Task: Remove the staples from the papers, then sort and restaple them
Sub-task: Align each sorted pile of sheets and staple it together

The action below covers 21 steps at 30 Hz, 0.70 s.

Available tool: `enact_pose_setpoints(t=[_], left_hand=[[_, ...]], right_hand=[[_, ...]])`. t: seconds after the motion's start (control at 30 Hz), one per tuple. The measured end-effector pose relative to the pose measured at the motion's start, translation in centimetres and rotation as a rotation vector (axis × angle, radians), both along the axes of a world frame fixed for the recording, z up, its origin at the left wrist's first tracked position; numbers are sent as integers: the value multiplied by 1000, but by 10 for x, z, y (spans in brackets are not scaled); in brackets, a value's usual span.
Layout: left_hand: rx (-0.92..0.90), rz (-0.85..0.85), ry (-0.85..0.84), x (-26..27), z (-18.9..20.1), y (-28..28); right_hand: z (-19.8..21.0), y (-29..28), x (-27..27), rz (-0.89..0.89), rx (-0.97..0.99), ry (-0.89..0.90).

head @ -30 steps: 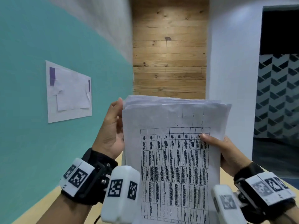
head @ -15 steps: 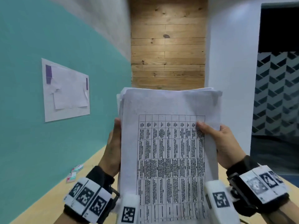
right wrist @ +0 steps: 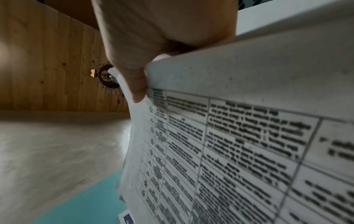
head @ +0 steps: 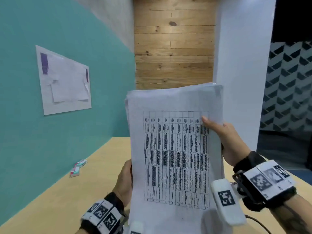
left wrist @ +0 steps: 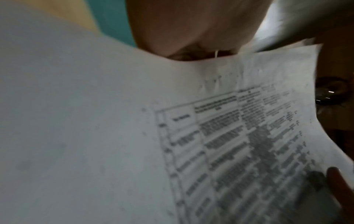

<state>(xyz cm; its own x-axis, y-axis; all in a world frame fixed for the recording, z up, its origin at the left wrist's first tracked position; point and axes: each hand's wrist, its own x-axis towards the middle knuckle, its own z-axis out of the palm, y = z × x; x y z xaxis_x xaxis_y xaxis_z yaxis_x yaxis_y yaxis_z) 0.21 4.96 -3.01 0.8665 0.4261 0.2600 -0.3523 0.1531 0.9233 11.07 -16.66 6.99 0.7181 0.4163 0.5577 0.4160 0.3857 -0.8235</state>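
Above the table point(head: 94, 166): 1 stack of papers point(head: 175, 149), upright, my left hand point(head: 125, 181) and right hand point(head: 224, 137) each clamped on an edge. Staple removal, sorting, restapling: I judge all outstanding.

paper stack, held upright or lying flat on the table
Upright. The paper stack stands on end above the table, left hand on its left edge, right hand on its right.
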Motion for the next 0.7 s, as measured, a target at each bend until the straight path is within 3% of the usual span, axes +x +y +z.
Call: enact_pose_setpoints(t=[0.13, 0.27, 0.33, 0.53, 0.6, 0.7], left_hand=[[-5, 9, -48, -3, -1, -6], [87, 68, -183, 0, 10, -6], [228, 128, -268, 1, 18, -6], [676, 549, -526, -7, 80, -23], [728, 587, -547, -8, 83, -30], [657, 485, -426, -11, 61, -31]], right_hand=[[1, 3, -2, -35, 56, -6], [5, 6, -1, -236, 88, -102], [13, 6, -4, -307, 126, -139], [53, 2, -28, -401, 305, -270], [55, -1, -30, -446, 293, -294], [33, -7, -27, -472, 192, -332]])
